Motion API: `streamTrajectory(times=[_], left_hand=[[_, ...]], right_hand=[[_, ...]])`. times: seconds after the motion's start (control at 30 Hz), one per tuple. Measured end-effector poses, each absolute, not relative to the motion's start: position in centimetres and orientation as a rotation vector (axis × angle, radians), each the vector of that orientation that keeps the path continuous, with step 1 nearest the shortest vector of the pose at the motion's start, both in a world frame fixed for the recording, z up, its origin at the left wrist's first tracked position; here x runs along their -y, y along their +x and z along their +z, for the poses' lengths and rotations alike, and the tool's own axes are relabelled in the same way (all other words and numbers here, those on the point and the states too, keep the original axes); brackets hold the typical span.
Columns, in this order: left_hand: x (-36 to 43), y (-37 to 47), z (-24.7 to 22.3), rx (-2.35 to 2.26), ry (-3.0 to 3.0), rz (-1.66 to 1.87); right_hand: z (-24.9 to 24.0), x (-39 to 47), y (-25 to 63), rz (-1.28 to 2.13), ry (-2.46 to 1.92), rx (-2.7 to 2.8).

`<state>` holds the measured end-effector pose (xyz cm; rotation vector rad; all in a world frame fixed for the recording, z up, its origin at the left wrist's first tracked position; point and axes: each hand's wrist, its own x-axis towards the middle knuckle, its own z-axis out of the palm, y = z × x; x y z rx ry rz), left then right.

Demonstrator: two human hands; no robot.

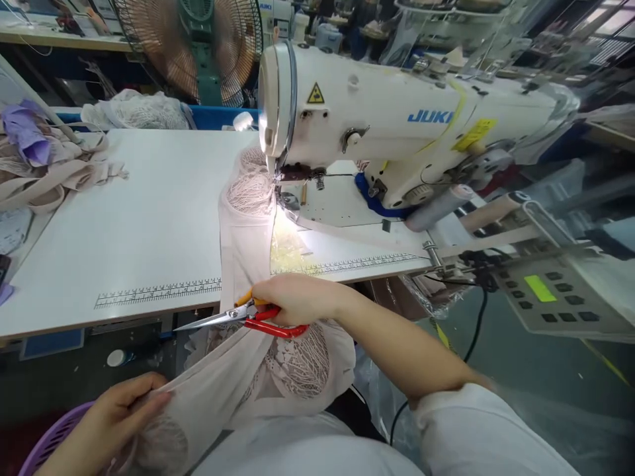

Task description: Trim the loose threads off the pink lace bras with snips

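Observation:
My right hand (297, 299) is closed around red-handled scissors (278, 328) at the table's front edge. Their silver blades point left, over the fabric. My left hand (124, 410), low on the left, pinches the edge of the pale pink lace garment (223, 377). This garment hangs over my lap, and a strip of it (245, 248) runs up across the table to the needle area of the white sewing machine (347, 99). Something yellow shows at my right fingers; I cannot tell what it is.
A ruler strip (159, 292) lines the front of the white table (124, 218). Fabric pieces (49, 165) lie at the left, a fan (198, 46) stands behind. A control panel (550, 291) is at the right, a purple basket (54, 436) at lower left.

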<state>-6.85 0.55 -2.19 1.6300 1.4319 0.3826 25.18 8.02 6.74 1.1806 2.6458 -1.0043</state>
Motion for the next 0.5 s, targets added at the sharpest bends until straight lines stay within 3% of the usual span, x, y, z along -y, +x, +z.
streamTrajectory(times=[0.07,0.3,0.5], left_hand=[[-1.8,-6.9,-2.8,-1.347,1.912,0.315],[-1.9,-1.6,-0.1,-1.015,2.383,0.621],[-1.8,2.2,2.2,-1.098,2.326,0.671]], right_hand=[[6.9,-8.2,24.8,-1.028,1.162,-2.649],[8.7,-7.1,22.9,-1.271,0.877,-2.727],[8.8,-7.1,22.7,-1.321,0.866,-2.697]])
